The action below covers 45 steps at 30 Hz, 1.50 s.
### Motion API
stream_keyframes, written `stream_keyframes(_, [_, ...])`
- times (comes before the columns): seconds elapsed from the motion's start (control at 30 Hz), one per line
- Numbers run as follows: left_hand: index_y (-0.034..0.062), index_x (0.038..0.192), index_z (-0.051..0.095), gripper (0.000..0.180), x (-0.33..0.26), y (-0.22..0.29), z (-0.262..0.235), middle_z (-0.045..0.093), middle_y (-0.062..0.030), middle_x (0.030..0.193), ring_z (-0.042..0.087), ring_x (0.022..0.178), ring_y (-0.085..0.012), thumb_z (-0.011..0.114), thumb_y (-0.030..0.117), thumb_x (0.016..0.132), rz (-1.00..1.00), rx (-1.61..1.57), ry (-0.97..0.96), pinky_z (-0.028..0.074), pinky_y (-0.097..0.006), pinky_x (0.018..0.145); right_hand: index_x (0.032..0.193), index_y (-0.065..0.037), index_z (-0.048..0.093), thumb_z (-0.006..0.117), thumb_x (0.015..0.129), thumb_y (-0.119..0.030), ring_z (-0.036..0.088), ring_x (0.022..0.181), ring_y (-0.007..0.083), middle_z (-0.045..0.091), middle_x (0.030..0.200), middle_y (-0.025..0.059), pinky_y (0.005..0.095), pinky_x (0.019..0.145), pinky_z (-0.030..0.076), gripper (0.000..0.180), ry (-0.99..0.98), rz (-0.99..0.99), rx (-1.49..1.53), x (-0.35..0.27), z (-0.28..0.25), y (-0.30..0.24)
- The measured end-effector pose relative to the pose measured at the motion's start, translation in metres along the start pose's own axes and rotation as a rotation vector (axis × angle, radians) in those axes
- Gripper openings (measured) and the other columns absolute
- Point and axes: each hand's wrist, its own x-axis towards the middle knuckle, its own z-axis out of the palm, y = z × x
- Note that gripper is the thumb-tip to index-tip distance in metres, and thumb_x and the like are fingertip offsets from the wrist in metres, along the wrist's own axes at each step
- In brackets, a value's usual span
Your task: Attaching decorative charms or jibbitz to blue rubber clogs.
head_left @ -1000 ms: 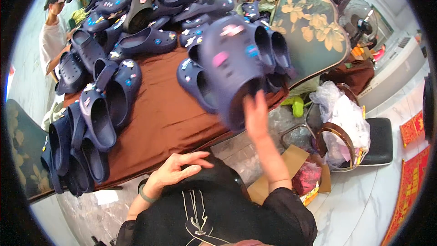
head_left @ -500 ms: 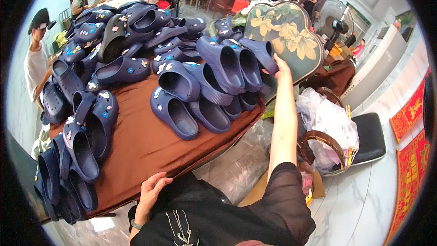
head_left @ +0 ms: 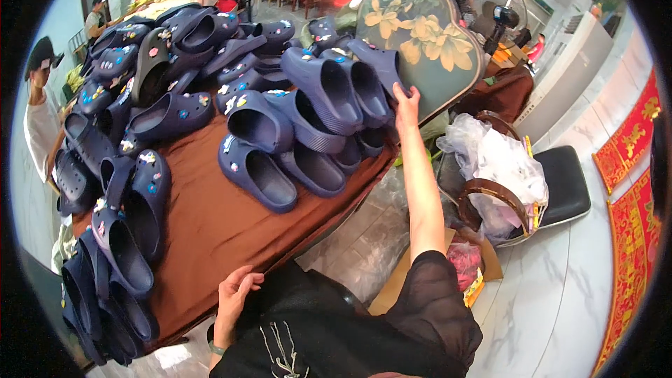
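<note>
My right hand (head_left: 406,103) reaches over the table's right edge, its fingers round the heel end of a navy clog (head_left: 380,64) on top of a stacked group. Beside and below that one lie several more navy clogs, some with small colourful charms; a front one (head_left: 269,178) rests on the brown cloth (head_left: 210,224). My left hand (head_left: 236,296) hovers at the near table edge, fingers loosely bent and nothing visible in them. A larger heap of clogs (head_left: 171,115) covers the far left of the table, with another row (head_left: 122,255) along the left edge.
A floral-patterned chair back (head_left: 420,45) stands beyond the table's right corner. To the right, a basket with plastic bags (head_left: 493,171) sits by a black seat (head_left: 565,183). An open cardboard box (head_left: 483,259) is on the floor. Another person (head_left: 43,108) stands at the left.
The whole view has shifted slightly, so the table and clogs appear further left. My right hand stays at the same clog; my left hand stays by the table edge.
</note>
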Motion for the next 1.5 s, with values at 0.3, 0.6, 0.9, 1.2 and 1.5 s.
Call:
stream_keyframes(0.3, [-0.0021, 0.127, 0.049, 0.035, -0.019, -0.016, -0.009, 0.066, -0.0122, 0.108, 0.062, 0.097, -0.0170, 0.047, 0.019, 0.099, 0.002, -0.111, -0.006, 0.050, -0.030, 0.085, 0.115, 0.015, 0.054, 0.077, 0.074, -0.020, 0.060, 0.096, 0.0280, 0.060, 0.113, 0.0204, 0.0396, 0.087, 0.050, 0.058, -0.120, 0.121, -0.149, -0.022, 0.033, -0.023])
stream_keyframes(0.6, [-0.0029, 0.129, 0.047, 0.041, -0.019, -0.026, -0.021, 0.064, -0.0128, 0.110, 0.062, 0.101, -0.0177, 0.047, 0.026, 0.100, 0.036, -0.179, -0.071, 0.051, -0.030, 0.086, 0.133, -0.005, 0.047, 0.069, 0.080, -0.044, 0.038, 0.127, 0.0252, 0.042, 0.141, 0.0087, 0.0521, 0.104, 0.025, 0.069, -0.133, 0.017, -0.335, -0.015, -0.004, -0.023])
stream_keyframes(0.9, [-0.0008, 0.125, 0.052, 0.039, -0.053, 0.018, -0.049, 0.067, -0.0086, 0.098, 0.061, 0.094, -0.0130, 0.048, 0.028, 0.099, 0.002, -0.233, 0.085, 0.049, -0.028, 0.082, 0.124, 0.007, 0.051, 0.062, 0.090, -0.027, 0.052, 0.110, 0.0231, 0.055, 0.123, 0.0179, 0.0330, 0.090, 0.044, 0.049, 0.004, -0.362, -0.349, -0.121, 0.012, -0.040])
stream_keyframes(1.2, [-0.0001, 0.107, 0.061, 0.024, -0.086, 0.053, -0.090, 0.064, -0.0024, 0.073, 0.061, 0.070, -0.0076, 0.050, 0.019, 0.098, 0.342, -0.163, 0.605, 0.049, -0.025, 0.068, 0.099, 0.002, 0.064, 0.059, 0.089, -0.008, 0.061, 0.088, 0.0234, 0.065, 0.096, 0.0128, 0.0317, 0.079, 0.049, 0.015, -1.042, -0.318, -0.665, -0.332, 0.034, -0.021])
stream_keyframes(1.5, [-0.0037, 0.114, 0.056, 0.035, -0.047, 0.154, -0.142, 0.057, -0.0184, 0.112, 0.056, 0.103, -0.0252, 0.064, 0.016, 0.086, 0.613, 0.974, 0.690, 0.046, -0.034, 0.088, 0.087, 0.000, 0.064, 0.065, 0.080, 0.004, 0.064, 0.076, 0.0259, 0.065, 0.083, 0.0129, 0.0322, 0.070, 0.051, 0.008, -1.200, -0.410, -0.505, -0.419, 0.055, -0.010])
